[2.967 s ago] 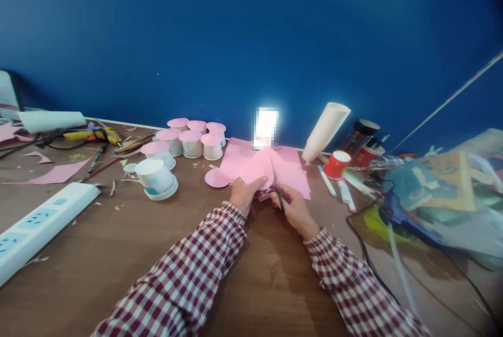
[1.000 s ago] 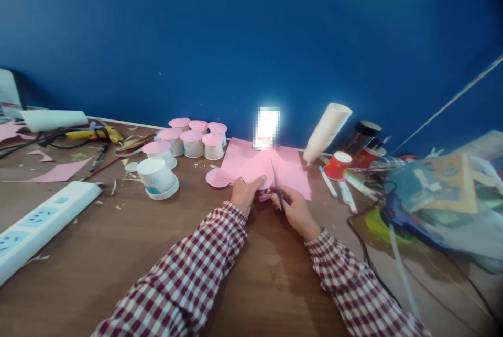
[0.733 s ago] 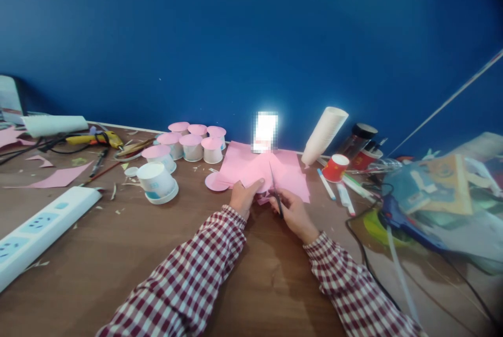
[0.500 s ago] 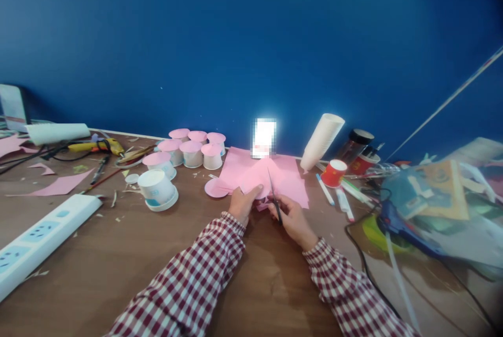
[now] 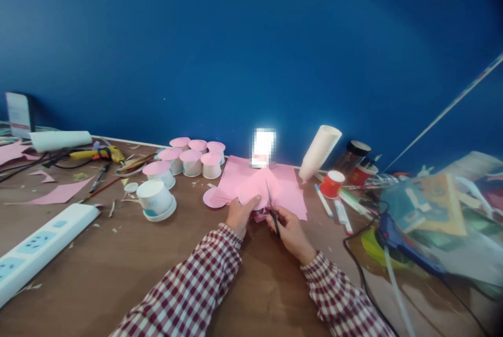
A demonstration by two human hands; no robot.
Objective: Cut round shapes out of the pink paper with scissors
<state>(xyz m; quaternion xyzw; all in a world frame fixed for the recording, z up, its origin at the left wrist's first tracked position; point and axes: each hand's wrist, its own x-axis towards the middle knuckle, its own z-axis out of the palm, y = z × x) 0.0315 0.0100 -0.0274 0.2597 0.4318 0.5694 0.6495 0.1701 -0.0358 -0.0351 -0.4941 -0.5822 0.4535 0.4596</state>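
Observation:
My left hand point(image 5: 240, 215) pinches a piece of pink paper point(image 5: 255, 188), thumb on top, fingers hidden beneath it. Black scissors point(image 5: 274, 216) are in my right hand point(image 5: 291, 229), their blades pointing up and away across the pink piece. Beneath both lie larger pink sheets point(image 5: 291, 185) against the wall. A cut pink paper circle point(image 5: 214, 197) rests just left of my left hand. Farther left stand several white paper cups topped with pink discs point(image 5: 191, 156). In front of them, a white paper cup point(image 5: 154, 196) sits on a white lid.
A white power strip point(image 5: 47, 245) and a yellow glue gun point(image 5: 112, 153) occupy the left. To the right are a leaning stack of white cups point(image 5: 319, 152), a red cup point(image 5: 332, 184), markers point(image 5: 324, 200) and a blue glue gun point(image 5: 406, 245) with its cord. Paper scraps lie about.
The whole scene sits slightly lower in the picture as the camera tilts up. Both hands keep the same hold on the pink paper and scissors.

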